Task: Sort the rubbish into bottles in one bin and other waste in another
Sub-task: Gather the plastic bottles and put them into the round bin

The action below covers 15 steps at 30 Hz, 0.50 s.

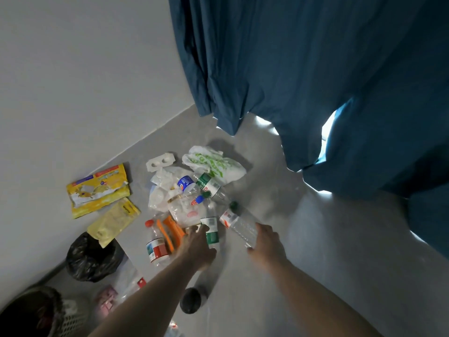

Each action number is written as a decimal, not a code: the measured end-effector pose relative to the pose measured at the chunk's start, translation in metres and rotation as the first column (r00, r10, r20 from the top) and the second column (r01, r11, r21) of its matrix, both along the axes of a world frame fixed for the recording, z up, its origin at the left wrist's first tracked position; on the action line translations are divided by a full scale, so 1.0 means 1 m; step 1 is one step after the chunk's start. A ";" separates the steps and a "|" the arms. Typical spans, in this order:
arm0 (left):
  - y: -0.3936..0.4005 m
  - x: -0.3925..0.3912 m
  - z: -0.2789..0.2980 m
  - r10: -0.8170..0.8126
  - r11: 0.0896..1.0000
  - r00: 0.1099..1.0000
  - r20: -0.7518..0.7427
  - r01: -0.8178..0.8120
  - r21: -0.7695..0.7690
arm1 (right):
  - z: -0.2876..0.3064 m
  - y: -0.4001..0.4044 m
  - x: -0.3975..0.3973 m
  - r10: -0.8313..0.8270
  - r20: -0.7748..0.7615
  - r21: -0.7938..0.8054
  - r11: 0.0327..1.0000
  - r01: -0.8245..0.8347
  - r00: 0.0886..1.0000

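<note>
Brightness: dim indoor light, colours muted and greyish.
Source: daylight leaking under and through a gap in the blue curtain point(315, 69).
Glare: blown-out white patches along the curtain hem and on the floor point(315, 251).
Shadows: soft and faint beneath the rubbish.
Blur: both hands smeared; lower left corner soft.
Distortion: wide-angle bending of the wall point(73, 81) and the curtain edges.

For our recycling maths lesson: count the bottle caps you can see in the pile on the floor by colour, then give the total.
Red caps: 1
Blue caps: 1
Green caps: 2
Total: 4
</note>
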<state>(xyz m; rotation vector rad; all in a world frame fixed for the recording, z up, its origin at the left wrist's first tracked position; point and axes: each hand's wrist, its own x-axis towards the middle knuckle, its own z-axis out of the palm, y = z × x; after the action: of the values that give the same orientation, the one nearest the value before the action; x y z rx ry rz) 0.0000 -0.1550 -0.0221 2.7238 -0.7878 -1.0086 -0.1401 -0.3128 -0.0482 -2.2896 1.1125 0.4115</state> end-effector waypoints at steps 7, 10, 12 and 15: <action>-0.036 0.006 -0.074 0.141 0.990 0.988 -0.070 -0.139 0.032 | -0.071 -0.015 0.031 0.087 -0.041 -0.036 0.995 -0.088 0.995; -0.034 0.006 -0.103 0.161 0.985 0.977 -0.141 -0.150 0.086 | -0.100 -0.012 0.035 0.079 -0.016 -0.042 0.996 -0.080 0.997; -0.036 0.005 -0.114 0.175 0.982 0.972 -0.155 -0.162 0.098 | -0.114 -0.008 0.034 0.041 0.038 -0.035 0.999 -0.039 0.998; -0.040 0.007 -0.124 0.203 0.977 0.968 -0.147 -0.192 0.088 | -0.125 -0.007 0.036 0.005 0.064 -0.049 0.999 -0.001 0.998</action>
<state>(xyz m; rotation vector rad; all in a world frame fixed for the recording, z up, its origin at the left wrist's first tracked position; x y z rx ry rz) 0.0074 -0.1953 -0.1460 2.6757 -0.4513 -1.2065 -0.1043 -0.3196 -0.1729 -2.3304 1.0987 0.3127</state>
